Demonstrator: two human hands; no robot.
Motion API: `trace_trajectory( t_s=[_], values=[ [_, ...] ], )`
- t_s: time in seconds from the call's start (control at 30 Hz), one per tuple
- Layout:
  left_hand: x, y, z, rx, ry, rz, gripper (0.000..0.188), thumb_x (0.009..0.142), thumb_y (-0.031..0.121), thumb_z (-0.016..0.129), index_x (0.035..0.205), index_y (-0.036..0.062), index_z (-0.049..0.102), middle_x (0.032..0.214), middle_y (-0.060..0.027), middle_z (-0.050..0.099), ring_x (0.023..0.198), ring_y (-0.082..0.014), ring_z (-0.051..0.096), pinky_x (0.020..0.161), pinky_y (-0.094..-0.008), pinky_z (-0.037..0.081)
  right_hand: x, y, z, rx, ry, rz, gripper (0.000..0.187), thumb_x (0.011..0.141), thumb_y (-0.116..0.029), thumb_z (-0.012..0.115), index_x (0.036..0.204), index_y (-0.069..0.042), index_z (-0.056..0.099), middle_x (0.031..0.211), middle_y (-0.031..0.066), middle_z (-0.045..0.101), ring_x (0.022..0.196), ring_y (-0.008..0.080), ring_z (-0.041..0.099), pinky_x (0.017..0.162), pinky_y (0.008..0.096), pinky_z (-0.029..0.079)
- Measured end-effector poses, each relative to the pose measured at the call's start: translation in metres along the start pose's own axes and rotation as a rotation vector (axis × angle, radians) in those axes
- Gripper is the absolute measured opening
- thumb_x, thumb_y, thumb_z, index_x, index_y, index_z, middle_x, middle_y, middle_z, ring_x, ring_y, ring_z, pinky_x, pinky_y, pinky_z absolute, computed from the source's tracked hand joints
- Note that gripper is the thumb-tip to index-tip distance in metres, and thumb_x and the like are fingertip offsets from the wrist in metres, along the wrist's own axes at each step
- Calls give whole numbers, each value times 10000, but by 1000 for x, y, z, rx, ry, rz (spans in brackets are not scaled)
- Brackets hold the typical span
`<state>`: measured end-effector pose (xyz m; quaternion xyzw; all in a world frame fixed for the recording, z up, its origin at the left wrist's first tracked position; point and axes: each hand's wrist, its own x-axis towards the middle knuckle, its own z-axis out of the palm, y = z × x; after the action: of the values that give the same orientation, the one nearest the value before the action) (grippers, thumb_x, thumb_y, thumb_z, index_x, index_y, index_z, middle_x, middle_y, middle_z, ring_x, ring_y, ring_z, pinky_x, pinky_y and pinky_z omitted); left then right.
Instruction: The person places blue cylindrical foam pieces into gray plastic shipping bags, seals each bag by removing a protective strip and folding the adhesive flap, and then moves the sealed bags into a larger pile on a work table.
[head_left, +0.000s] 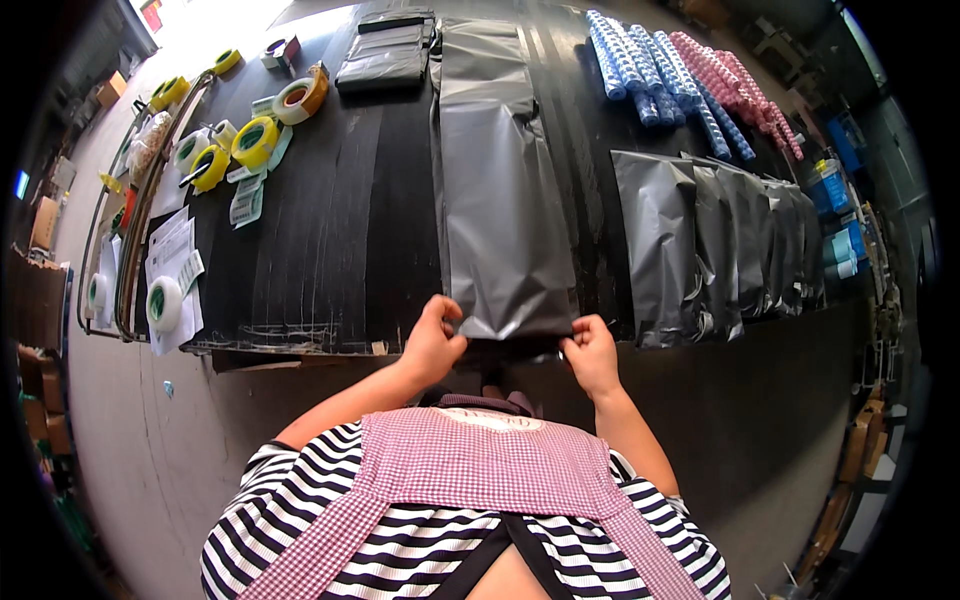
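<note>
A long grey plastic mailing bag (505,200) lies lengthwise down the middle of the black table, its near end at the front edge. My left hand (435,340) pinches the left corner of that end, fingers curled. At the right corner, my right hand (593,355) grips the bag between thumb and fingers. A dark strip of plastic shows between my hands, just past the table edge. To the right, several filled grey mailing bags (660,245) lie overlapping in a row. Behind the left side of the long bag sits a stack of folded dark bags (384,52).
Blue-and-white patterned rolls (640,70) and pink patterned rolls (735,85) lie at the back right. Yellow tape rolls (254,142) and stickers (247,200) are at the left. Papers (175,250) lie under a white tape roll (164,304) near the left edge. A metal rail (135,240) runs alongside.
</note>
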<state>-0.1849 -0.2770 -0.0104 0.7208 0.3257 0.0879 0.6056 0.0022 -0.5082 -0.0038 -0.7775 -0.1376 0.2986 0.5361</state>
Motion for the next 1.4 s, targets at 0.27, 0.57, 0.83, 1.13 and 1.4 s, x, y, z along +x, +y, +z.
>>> trace_trajectory(
  t_s=[0.27,0.57,0.83,1.13,1.4],
  values=[
    [35,31,-34,-186,-192,-81,331,896,208,808,1072,68,565,903,-19,556,748,-90,511,715,-268,495,110,-82,-48,81,-481,61,615,904,-123,763,1419,44,472,1054,120,706,917,164,675,810,308,542],
    [382,71,-93,-382,451,-25,527,950,285,753,1328,0,522,1037,-86,636,891,-152,588,742,-303,483,419,-171,75,418,-277,125,390,934,-177,755,1260,-4,629,1043,82,714,926,175,678,800,321,527],
    [433,76,-98,-485,259,-24,580,827,-121,679,1368,-34,490,1135,-143,684,982,-247,689,856,-397,588,477,-157,83,215,-247,-307,205,797,121,660,970,25,712,893,79,708,819,172,647,775,306,521],
    [415,70,-84,-454,317,194,311,800,-137,625,1054,36,671,968,-26,702,878,-135,652,822,-273,518,497,-211,69,530,-635,-79,293,887,-212,700,1110,-22,692,1009,75,718,954,204,674,907,313,504],
    [398,72,-89,-425,227,217,322,845,-130,630,1130,3,699,1046,-60,742,928,-136,677,880,-280,529,542,-270,131,-825,-202,-225,253,831,-79,722,1002,104,688,945,178,701,822,324,670,775,468,537]
  ],
)
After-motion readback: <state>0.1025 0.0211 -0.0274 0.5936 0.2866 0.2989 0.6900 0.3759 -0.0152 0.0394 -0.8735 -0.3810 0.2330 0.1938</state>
